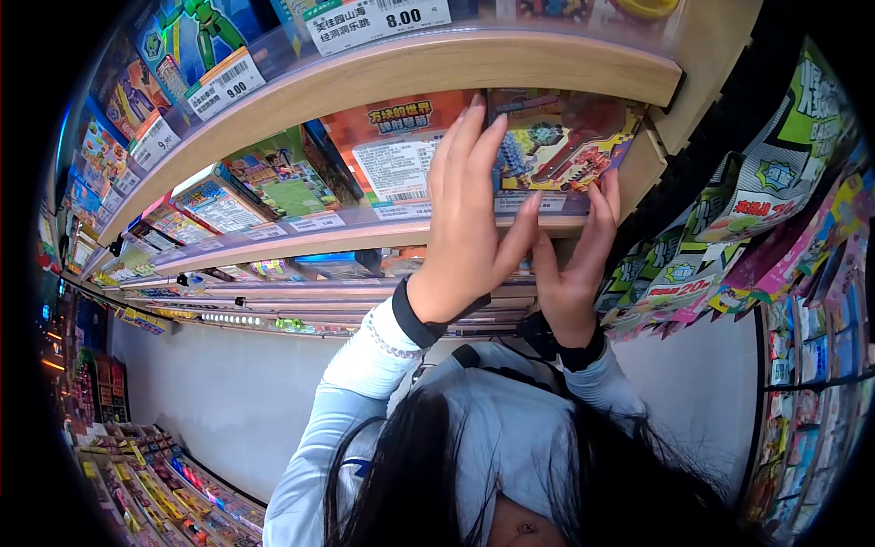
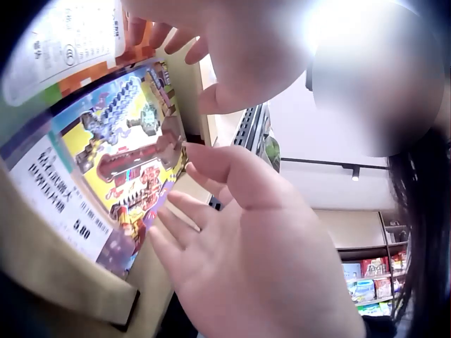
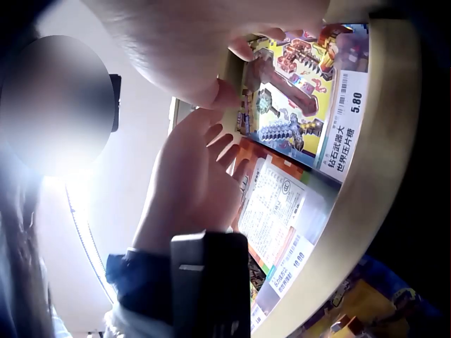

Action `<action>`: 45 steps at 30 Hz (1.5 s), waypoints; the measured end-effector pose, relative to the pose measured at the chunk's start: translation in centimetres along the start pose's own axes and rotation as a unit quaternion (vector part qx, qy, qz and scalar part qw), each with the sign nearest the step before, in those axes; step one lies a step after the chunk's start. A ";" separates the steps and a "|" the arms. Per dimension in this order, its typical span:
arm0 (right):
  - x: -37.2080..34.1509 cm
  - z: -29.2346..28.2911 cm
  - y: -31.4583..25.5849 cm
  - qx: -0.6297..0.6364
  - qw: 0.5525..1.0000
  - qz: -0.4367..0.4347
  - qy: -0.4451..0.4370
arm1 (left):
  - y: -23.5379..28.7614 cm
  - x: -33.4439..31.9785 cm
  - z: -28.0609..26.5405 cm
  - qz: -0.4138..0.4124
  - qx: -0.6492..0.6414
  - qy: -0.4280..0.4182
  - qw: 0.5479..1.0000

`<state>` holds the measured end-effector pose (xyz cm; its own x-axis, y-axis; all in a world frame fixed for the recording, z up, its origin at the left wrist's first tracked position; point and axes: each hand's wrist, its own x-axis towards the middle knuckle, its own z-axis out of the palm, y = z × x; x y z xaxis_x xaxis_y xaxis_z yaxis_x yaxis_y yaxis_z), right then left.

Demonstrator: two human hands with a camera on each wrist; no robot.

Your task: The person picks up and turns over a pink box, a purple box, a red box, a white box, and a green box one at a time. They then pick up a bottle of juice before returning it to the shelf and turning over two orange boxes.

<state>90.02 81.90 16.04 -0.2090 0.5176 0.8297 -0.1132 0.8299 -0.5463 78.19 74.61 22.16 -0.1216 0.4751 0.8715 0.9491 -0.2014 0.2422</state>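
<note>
Upper shelf (image 1: 547, 60) above yellow box (image 1: 565, 144), orange box (image 1: 394, 150) | packets (image 1: 773, 187) alongside | left grip (image 1: 460, 219), right grip (image 1: 574, 272) unclosed, empty

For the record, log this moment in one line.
left hand: fingers extended, in front of orange box | right hand: at yellow box, right edge | boxes: on shelf | contact: unclear

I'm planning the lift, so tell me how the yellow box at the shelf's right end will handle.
The yellow box should feel stiff, since its face looks flat and its edges straight. Its squared corners make rolling unlikely. Its lower edge may catch, as a price label stands in front.
</note>
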 end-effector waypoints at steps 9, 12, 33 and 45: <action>-0.2 -0.6 0.6 -0.037 0.999 0.005 -0.018 | -0.4 2.9 1.7 0.023 0.142 0.015 0.989; -0.3 -0.7 0.5 -0.020 1.000 0.008 -0.018 | -0.7 2.7 1.9 0.023 0.135 0.019 0.990; -0.1 -0.5 0.1 -0.069 0.997 -0.018 -0.022 | 0.0 3.0 1.1 0.043 0.047 0.093 0.994; -0.5 -0.2 -0.4 -0.051 0.998 -0.013 -0.029 | 1.7 3.3 0.4 0.026 0.103 0.118 0.987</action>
<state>90.35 81.33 15.89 -0.2628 0.4851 0.8340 -0.0205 0.8614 -0.5075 79.52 76.17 25.22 -0.1129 0.2519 0.9611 0.9918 -0.0302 0.1244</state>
